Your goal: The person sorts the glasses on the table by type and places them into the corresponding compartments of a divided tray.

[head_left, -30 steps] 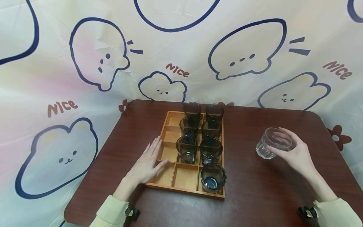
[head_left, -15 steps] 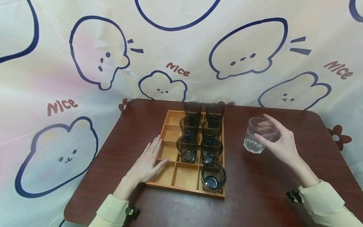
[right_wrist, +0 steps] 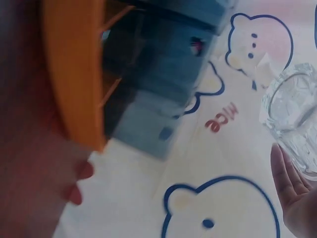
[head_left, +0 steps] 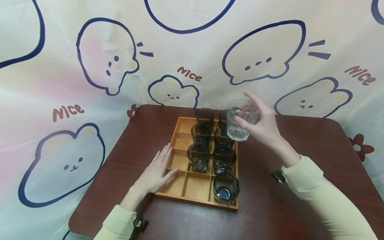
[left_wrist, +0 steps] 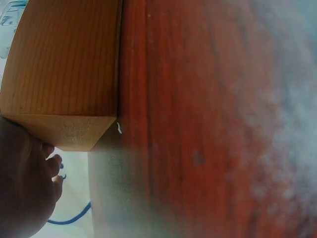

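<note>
My right hand (head_left: 267, 125) holds a clear drinking glass (head_left: 237, 128) between thumb and fingers, raised over the back right corner of a divided wooden tray (head_left: 195, 201). In the right wrist view, the clear glass (right_wrist: 292, 106) shows its faceted base above my fingers (right_wrist: 283, 178). Dark tinted glasses stand upright in the tray's middle and right columns, including a front one (head_left: 225, 190); the clear glass partly covers the back right one. My left hand (head_left: 153, 173) rests with straight fingers along the tray's left edge, thumb over a compartment. The left wrist view shows the tray's side wall (left_wrist: 64, 59) beside that hand.
The tray lies on a dark red-brown table (head_left: 270, 206) with rounded corners. Bare compartments (head_left: 170, 184) run down its left column, with another at front middle (head_left: 196, 186). A printed curtain (head_left: 210, 43) hangs close behind the table.
My right hand has carried the clear glass leftward and up, from over the table's right side to over the tray's back right corner. The left hand has stayed put.
</note>
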Demonstrator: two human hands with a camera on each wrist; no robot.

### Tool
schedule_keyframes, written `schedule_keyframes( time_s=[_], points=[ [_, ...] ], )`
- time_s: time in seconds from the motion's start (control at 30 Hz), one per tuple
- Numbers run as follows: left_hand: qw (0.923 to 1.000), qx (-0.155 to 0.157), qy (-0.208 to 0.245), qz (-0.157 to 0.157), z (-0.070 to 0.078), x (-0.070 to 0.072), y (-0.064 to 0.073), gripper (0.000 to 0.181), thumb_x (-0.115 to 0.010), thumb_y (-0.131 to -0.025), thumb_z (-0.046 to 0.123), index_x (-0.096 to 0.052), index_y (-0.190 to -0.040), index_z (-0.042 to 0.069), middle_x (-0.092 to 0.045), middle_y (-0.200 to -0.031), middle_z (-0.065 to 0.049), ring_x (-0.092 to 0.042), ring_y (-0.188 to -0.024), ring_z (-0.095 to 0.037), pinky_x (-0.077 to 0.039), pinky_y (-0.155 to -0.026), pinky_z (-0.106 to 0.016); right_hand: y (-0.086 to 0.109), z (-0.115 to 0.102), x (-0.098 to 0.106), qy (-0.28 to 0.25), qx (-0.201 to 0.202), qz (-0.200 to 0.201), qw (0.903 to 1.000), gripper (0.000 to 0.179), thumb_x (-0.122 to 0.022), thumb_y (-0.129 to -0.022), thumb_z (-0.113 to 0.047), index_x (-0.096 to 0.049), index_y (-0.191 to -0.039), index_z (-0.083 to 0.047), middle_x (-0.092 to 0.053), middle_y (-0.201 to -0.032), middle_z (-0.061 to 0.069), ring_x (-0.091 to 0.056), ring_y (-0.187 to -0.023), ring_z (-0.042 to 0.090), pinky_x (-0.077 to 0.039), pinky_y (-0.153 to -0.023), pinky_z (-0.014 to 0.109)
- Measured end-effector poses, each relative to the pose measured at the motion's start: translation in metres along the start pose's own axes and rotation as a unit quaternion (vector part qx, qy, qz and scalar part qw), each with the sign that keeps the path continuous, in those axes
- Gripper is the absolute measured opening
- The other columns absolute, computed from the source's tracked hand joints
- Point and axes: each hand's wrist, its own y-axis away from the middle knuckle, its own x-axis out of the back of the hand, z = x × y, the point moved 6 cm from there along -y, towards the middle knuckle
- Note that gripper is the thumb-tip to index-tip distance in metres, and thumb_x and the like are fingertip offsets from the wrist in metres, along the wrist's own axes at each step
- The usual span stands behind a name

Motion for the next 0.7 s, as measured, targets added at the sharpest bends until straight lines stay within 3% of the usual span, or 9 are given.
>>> schedule_keyframes(
  time_s=[0.13,0.23,0.4,0.57,0.7],
  points=[
    [1.0000,0.000,0.000,-0.002,-0.001,0.000,0.001,0.094,-0.060,-0.110,0.052,-0.018,-0.174,-0.003,-0.015,-0.185,-0.020,-0.020,-0.172,-0.038,-0.025,-0.139,-0.060,-0.023,-0.011,-0.022,-0.023,0.001,-0.014,0.9996,0.076,-0.083,-0.093,-0.015,-0.052,-0.163,-0.015,-0.077,-0.119,0.017,-0.069,-0.103,0.019,-0.055,-0.087,0.017],
    [1.0000,0.000,0.003,-0.003,-0.001,0.001,0.001,0.095,-0.060,-0.109,0.051,-0.017,-0.174,-0.003,-0.014,-0.186,-0.019,-0.020,-0.173,-0.038,-0.025,-0.139,-0.060,-0.037,-0.014,-0.039,-0.042,-0.017,-0.031,0.9985,0.077,-0.082,-0.095,-0.020,-0.050,-0.165,-0.016,-0.076,-0.124,0.018,-0.070,-0.110,0.027,-0.058,-0.093,0.028],
    [1.0000,-0.001,0.006,-0.002,0.000,0.003,0.000,0.095,-0.061,-0.109,0.050,-0.018,-0.174,-0.004,-0.013,-0.186,-0.019,-0.020,-0.172,-0.039,-0.025,-0.139,-0.060,-0.052,-0.015,-0.070,-0.066,-0.059,-0.072,0.9934,0.087,-0.082,-0.096,-0.030,-0.039,-0.171,-0.016,-0.070,-0.135,0.016,-0.067,-0.126,0.031,-0.059,-0.106,0.050],
    [1.0000,-0.003,0.002,-0.001,0.001,0.002,0.001,0.094,-0.060,-0.109,0.051,-0.019,-0.173,-0.004,-0.015,-0.185,-0.020,-0.022,-0.172,-0.039,-0.025,-0.139,-0.060,-0.060,-0.016,-0.096,-0.084,-0.104,-0.098,0.9862,0.091,-0.080,-0.098,-0.036,-0.033,-0.174,-0.020,-0.067,-0.141,0.015,-0.065,-0.130,0.031,-0.058,-0.111,0.054],
    [1.0000,0.001,0.006,-0.004,0.001,0.001,0.000,0.095,-0.060,-0.109,0.051,-0.018,-0.174,-0.003,-0.014,-0.186,-0.019,-0.020,-0.173,-0.038,-0.024,-0.140,-0.059,-0.065,-0.014,-0.109,-0.103,-0.145,-0.089,0.9801,0.086,-0.077,-0.100,-0.040,-0.037,-0.172,-0.017,-0.068,-0.145,0.018,-0.066,-0.132,0.033,-0.054,-0.119,0.061]
  ],
)
